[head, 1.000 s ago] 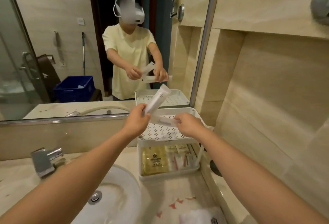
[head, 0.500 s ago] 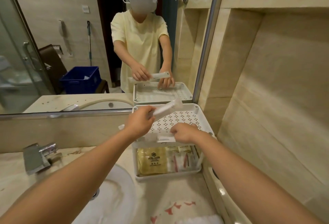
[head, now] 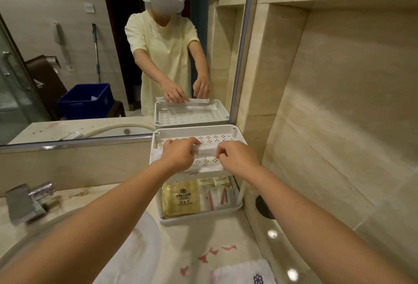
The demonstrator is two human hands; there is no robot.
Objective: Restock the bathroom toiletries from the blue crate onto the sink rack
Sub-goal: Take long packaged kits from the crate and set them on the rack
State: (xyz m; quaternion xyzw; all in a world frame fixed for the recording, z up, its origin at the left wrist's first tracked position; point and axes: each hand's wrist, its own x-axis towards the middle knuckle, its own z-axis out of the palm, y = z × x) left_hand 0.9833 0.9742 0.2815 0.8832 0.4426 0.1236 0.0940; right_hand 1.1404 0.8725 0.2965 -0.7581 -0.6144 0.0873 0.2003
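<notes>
The mirror (head: 67,23) reflects the blue crate (head: 86,100). The white two-tier sink rack (head: 194,128) stands against the mirror. Over its top tier, the left hand (head: 181,155) and right hand (head: 237,157) each grip one end of a white tube (head: 205,149) held crosswise. A yellow packet (head: 181,195) lies on the lower tier.

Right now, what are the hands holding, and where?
A white tube: left hand grips its left part, right hand pinches its right end.

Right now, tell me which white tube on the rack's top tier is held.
The rear tube, gripped by the left hand and right hand; the front tube lies loose near the edge.
</notes>
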